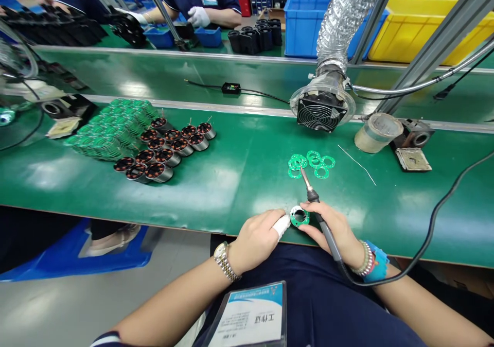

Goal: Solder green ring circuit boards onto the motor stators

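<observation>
Close to the table's front edge, a ring-shaped green circuit board [299,216] sits on a round part whose body is mostly hidden. My left hand [262,233], a white wrap on one finger, is closed against its left side. A soldering iron [324,228] lies across my right hand [335,228], its tip pointing away from me. The thumb and a fingertip of that same hand touch the board's right side. Just beyond the iron's tip lie several loose green ring boards [321,172], and to their right is a thin solder wire [357,164].
Wound motor stators [158,172] and a pile of green boards [111,131] stand to the left. A fan on a foil duct [322,114], a cup [378,133] and an iron stand [413,156] are at the back right. The iron's cable [432,228] arcs rightward. Co-workers sit opposite.
</observation>
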Demonstrator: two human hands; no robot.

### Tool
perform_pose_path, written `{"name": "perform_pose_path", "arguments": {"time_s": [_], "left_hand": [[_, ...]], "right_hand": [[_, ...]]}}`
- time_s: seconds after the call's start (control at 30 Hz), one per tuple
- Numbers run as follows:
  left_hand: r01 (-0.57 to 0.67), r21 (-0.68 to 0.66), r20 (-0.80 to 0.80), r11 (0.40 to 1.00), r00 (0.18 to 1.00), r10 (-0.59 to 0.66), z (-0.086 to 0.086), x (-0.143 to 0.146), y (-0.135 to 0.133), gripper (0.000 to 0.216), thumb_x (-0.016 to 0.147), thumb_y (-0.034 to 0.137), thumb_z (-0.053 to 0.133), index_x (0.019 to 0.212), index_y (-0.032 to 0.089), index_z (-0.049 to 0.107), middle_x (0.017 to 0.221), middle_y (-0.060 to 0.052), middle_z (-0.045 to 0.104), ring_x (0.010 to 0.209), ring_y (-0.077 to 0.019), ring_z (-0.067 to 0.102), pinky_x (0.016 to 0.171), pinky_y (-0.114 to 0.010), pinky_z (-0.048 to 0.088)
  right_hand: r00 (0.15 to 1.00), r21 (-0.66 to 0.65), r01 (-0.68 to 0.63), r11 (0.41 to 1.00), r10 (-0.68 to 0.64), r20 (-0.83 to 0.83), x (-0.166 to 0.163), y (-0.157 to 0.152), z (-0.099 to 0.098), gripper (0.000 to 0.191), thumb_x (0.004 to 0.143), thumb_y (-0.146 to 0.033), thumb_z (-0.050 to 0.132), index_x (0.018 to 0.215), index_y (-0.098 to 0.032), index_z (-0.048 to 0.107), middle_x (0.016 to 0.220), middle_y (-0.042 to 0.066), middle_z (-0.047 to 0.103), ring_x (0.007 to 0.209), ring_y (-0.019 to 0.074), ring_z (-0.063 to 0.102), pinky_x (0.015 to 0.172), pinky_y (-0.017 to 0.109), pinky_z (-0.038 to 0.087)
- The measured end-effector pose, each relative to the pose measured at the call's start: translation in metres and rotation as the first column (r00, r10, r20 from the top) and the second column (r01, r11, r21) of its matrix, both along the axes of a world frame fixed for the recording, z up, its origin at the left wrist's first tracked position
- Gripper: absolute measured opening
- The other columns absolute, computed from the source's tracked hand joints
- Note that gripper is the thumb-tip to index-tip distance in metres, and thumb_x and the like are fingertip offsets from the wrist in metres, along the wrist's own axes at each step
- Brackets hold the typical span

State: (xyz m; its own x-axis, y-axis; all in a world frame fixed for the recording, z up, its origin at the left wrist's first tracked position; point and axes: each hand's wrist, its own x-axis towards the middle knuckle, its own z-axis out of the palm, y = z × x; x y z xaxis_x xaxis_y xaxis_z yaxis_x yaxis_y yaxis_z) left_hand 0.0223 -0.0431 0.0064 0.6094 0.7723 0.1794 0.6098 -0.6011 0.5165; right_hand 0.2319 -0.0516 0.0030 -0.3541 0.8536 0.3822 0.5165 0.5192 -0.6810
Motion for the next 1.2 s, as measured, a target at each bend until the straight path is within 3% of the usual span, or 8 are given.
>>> {"name": "perform_pose_path", "arguments": {"time_s": [0.2,0.43,0.67,0.83,0.93,1.0,1.03,1.2], "left_hand": [[0.04,0.035,-0.083,0.999,0.996,-0.037,0.004,0.002,0.004,0.024,0.083,0.013,0.038,0.091,0.012,0.061,0.096,-0.017,0.064,0.083,-0.0253,0.061,0.069,-0.037,0.051],[-0.093,-0.532,0.091,0.842,0.982,0.166,0.007,0.014,0.012,0.029,0.09,0.021,0.03,0.07,0.016,0.05,0.057,-0.001,0.057,0.045,-0.0109,0.054,0.048,-0.022,0.045],[0.014,0.12,-0.051,0.993,0.999,-0.008,0.001,-0.001,0.002,0.02,0.088,0.022,0.042,0.095,0.014,0.058,0.09,-0.009,0.063,0.078,-0.0192,0.06,0.069,-0.031,0.05],[-0.083,-0.148,0.02,0.986,0.996,0.087,-0.001,0.014,0.006,0.019,0.085,0.021,0.04,0.076,0.014,0.055,0.073,-0.007,0.058,0.063,-0.0163,0.056,0.059,-0.029,0.049],[-0.088,-0.666,0.179,0.741,0.945,0.273,0.002,0.023,0.009,0.023,0.084,0.021,0.034,0.064,0.017,0.044,0.055,0.001,0.047,0.044,-0.0106,0.046,0.044,-0.023,0.043],[-0.02,-0.832,0.209,0.555,0.915,0.346,0.002,0.022,0.009,0.025,0.086,0.024,0.031,0.065,0.017,0.043,0.051,0.003,0.044,0.04,-0.0096,0.044,0.038,-0.021,0.04],[-0.019,-0.833,0.211,0.554,0.913,0.348,0.002,0.019,0.009,0.025,0.087,0.027,0.033,0.067,0.016,0.046,0.052,0.003,0.046,0.041,-0.0098,0.046,0.039,-0.021,0.041],[-0.029,-0.15,0.139,0.988,0.989,0.05,-0.002,-0.003,0.01,0.02,0.085,0.028,0.05,0.1,0.016,0.059,0.085,-0.006,0.063,0.07,-0.0144,0.059,0.064,-0.027,0.05]], "right_hand": [[1.0,0.002,-0.007,1.0,0.007,-0.005,0.0,0.0,-0.001,0.032,0.082,-0.022,0.06,0.111,-0.018,0.048,0.101,0.011,0.062,0.092,0.0196,0.062,0.082,0.036,0.052],[1.0,0.018,0.003,1.0,-0.002,-0.012,0.0,-0.001,-0.005,0.031,0.082,-0.022,0.06,0.111,-0.018,0.048,0.102,0.01,0.061,0.094,0.0194,0.061,0.083,0.035,0.052],[0.999,0.014,-0.008,1.0,0.008,-0.035,0.0,-0.001,-0.005,0.031,0.082,-0.021,0.06,0.11,-0.018,0.048,0.1,0.009,0.061,0.092,0.0188,0.06,0.082,0.033,0.052],[0.999,0.017,-0.014,1.0,0.015,-0.042,0.0,-0.001,-0.008,0.032,0.083,-0.021,0.058,0.112,-0.021,0.047,0.102,0.009,0.06,0.094,0.0194,0.06,0.083,0.034,0.052],[0.999,0.032,-0.011,0.999,0.012,-0.043,0.001,-0.001,-0.01,0.031,0.083,-0.021,0.059,0.111,-0.021,0.047,0.103,0.009,0.061,0.096,0.0197,0.06,0.082,0.034,0.052],[0.999,0.036,-0.008,0.999,0.01,-0.04,0.001,-0.001,-0.01,0.03,0.083,-0.022,0.059,0.11,-0.02,0.047,0.103,0.01,0.061,0.096,0.0198,0.06,0.082,0.033,0.052],[0.999,0.036,-0.007,0.999,0.009,-0.04,0.0,-0.001,-0.01,0.03,0.083,-0.022,0.059,0.11,-0.02,0.047,0.103,0.01,0.061,0.096,0.0197,0.06,0.082,0.033,0.052],[0.999,0.033,-0.004,0.999,0.005,-0.04,0.0,-0.001,-0.008,0.03,0.083,-0.023,0.058,0.111,-0.02,0.047,0.102,0.009,0.061,0.096,0.0198,0.06,0.083,0.034,0.052]]}}
